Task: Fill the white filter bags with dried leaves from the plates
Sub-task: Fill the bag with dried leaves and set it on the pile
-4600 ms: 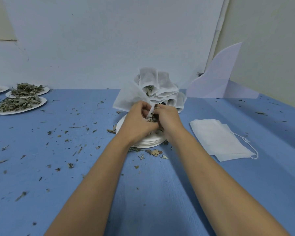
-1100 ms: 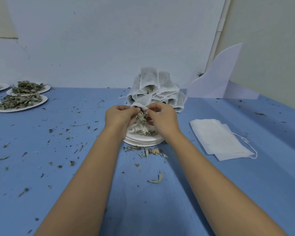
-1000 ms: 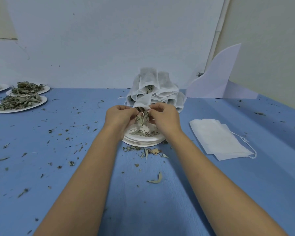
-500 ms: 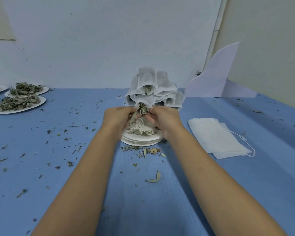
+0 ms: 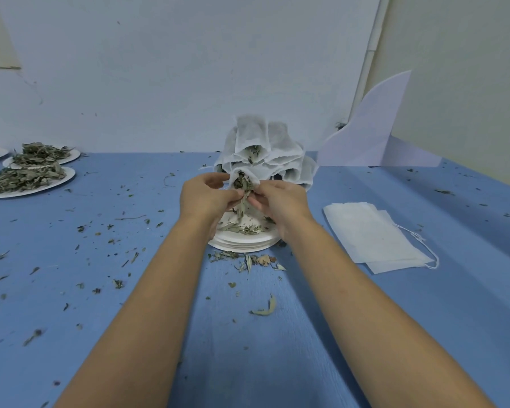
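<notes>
A white filter bag (image 5: pixel 254 178) stuffed with dried leaves (image 5: pixel 242 184) is held above the stacked plates (image 5: pixel 242 245).

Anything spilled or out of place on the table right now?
Yes. Leaf scraps litter the blue table, thickest in front of the plate stack, with one curled leaf nearer the person. Leaves also hang out of the filter bag pinched by the left hand and right hand.

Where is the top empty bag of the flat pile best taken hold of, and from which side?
Probably pinch the top bag at its near left corner, coming from the left with the right hand: it lies flat, that corner is nearest, and the strings trail from the opposite end.
</notes>
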{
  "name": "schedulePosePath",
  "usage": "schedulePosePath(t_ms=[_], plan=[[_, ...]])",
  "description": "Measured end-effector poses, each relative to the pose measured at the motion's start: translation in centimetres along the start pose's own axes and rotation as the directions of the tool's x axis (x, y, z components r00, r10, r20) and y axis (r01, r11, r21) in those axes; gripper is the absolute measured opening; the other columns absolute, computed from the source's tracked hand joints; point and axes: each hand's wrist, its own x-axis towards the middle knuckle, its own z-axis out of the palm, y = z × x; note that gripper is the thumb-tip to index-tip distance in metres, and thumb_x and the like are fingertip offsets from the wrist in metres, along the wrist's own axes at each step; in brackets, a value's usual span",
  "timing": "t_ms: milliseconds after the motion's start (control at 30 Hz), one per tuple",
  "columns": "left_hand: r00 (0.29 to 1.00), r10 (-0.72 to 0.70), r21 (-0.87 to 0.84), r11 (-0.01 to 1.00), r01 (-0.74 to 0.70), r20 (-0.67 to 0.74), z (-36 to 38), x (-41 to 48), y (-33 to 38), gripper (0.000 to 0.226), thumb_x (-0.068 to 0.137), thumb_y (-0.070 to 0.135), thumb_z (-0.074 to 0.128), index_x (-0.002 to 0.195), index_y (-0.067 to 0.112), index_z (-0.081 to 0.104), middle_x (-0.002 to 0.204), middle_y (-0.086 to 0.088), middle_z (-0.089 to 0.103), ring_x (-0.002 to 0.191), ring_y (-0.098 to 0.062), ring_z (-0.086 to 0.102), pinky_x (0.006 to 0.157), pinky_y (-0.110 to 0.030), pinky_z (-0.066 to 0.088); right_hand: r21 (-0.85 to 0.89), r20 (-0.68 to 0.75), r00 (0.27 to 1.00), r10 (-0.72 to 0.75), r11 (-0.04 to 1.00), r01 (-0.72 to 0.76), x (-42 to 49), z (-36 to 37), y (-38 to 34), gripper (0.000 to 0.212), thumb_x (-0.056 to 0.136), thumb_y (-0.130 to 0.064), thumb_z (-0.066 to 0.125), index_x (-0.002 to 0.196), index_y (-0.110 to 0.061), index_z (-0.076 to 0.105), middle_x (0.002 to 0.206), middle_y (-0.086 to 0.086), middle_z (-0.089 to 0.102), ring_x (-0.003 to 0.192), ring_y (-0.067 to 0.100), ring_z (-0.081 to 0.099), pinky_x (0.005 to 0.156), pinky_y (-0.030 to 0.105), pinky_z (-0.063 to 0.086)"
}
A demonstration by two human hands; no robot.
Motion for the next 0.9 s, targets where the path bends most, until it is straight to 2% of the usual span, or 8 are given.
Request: schedulePosePath(t_ms=[167, 267, 433, 500, 567, 700, 800, 900], plan=[[0.998, 0.054, 0.102, 0.993, -0.051, -0.025, -0.2, 0.2, -0.3, 0.049, 0.066, -0.007, 0.08, 0.111, 0.002, 0.064, 0.124, -0.01, 0.057, 0.103, -0.027, 0.064, 0.085, -0.035, 0.056, -0.216, 0.017, 0.997, -0.079, 0.973, 0.08, -0.1, 0.4, 0.3, 0.017, 0.084, -0.002, 0.064, 0.069, -0.011, 0.068, 0.072, 0.01, 0.068, 0.069, 0.018, 0.065, 0.08, 0.033, 0.058], [0.997, 0.072, 0.079, 0.994, -0.074, 0.036, -0.2, 0.2, -0.4, 0.057, 0.067, -0.007, 0.079, 0.12, 0.0, 0.061, 0.122, -0.01, 0.061, 0.093, -0.023, 0.068, 0.079, -0.028, 0.058, -0.344, 0.034, 0.987, -0.158, 0.925, 0.16, -0.2, 0.5, 0.3, 0.018, 0.081, -0.005, 0.063, 0.068, -0.017, 0.068, 0.07, 0.004, 0.067, 0.074, 0.019, 0.065, 0.084, 0.04, 0.057], [0.988, 0.157, 0.19, 0.969, -0.155, 0.005, -0.7, 0.4, -0.5, 0.045, 0.068, 0.005, 0.083, 0.109, 0.002, 0.064, 0.1, -0.013, 0.069, 0.084, -0.022, 0.07, 0.078, -0.03, 0.057, -0.297, 0.143, 0.97, -0.195, 0.927, 0.23, -0.5, 0.0, -0.3, 0.016, 0.083, -0.003, 0.065, 0.072, -0.014, 0.068, 0.072, 0.002, 0.067, 0.067, 0.013, 0.065, 0.073, 0.027, 0.057], [0.978, 0.204, 0.232, 0.954, -0.191, -0.036, -0.8, 0.5, -0.7, 0.034, 0.069, 0.011, 0.083, 0.096, 0.011, 0.062, 0.088, -0.007, 0.067, 0.069, -0.014, 0.067, 0.065, -0.018, 0.055, -0.318, 0.165, 0.958, -0.236, 0.906, 0.278, -0.7, 0.0, -0.5, 0.018, 0.082, -0.003, 0.064, 0.071, -0.016, 0.068, 0.072, 0.001, 0.068, 0.068, 0.012, 0.065, 0.073, 0.027, 0.057], [0.951, 0.295, 0.37, 0.896, -0.243, -0.089, -0.9, 0.5, -0.7, 0.029, 0.07, 0.021, 0.083, 0.083, 0.021, 0.056, 0.073, 0.005, 0.061, 0.06, -0.004, 0.058, 0.048, -0.003, 0.04, -0.423, 0.176, 0.938, -0.298, 0.838, 0.346, -0.8, 0.0, -0.6, 0.019, 0.081, -0.007, 0.065, 0.07, -0.022, 0.068, 0.075, -0.001, 0.07, 0.074, 0.011, 0.065, 0.074, 0.027, 0.054], [0.904, 0.41, 0.528, 0.797, -0.292, -0.119, -0.9, 0.4, -1.0, 0.022, 0.079, 0.026, 0.071, 0.077, 0.022, 0.05, 0.065, 0.01, 0.052, 0.059, -0.007, 0.048, 0.048, -0.018, 0.033, -0.491, 0.25, 0.895, -0.37, 0.748, 0.446, -1.1, 0.2, -0.8, 0.011, 0.081, -0.013, 0.068, 0.075, -0.023, 0.069, 0.077, -0.004, 0.07, 0.073, 0.005, 0.062, 0.067, 0.018, 0.046], [0.875, 0.47, 0.626, 0.718, -0.303, -0.115, -1.0, 0.4, -1.2, 0.019, 0.082, 0.022, 0.063, 0.071, 0.023, 0.048, 0.06, 0.011, 0.048, 0.057, -0.004, 0.044, 0.049, -0.025, 0.029, -0.503, 0.334, 0.858, -0.391, 0.695, 0.513, -1.3, 0.7, -0.7, 0.017, 0.08, -0.011, 0.067, 0.071, -0.025, 0.066, 0.071, -0.009, 0.068, 0.07, 0.004, 0.06, 0.07, 0.021, 0.048], [0.848, 0.523, 0.617, 0.695, -0.369, -0.082, -1.1, 0.2, -1.3, 0.027, 0.08, 0.024, 0.065, 0.063, 0.027, 0.044, 0.063, 0.011, 0.049, 0.059, -0.008, 0.045, 0.051, -0.025, 0.03, -0.441, 0.37, 0.864, -0.343, 0.754, 0.488, -1.3, 0.5, -1.0, 0.019, 0.079, -0.006, 0.063, 0.068, -0.021, 0.065, 0.07, -0.006, 0.065, 0.068, 0.006, 0.056, 0.07, 0.025, 0.046]])
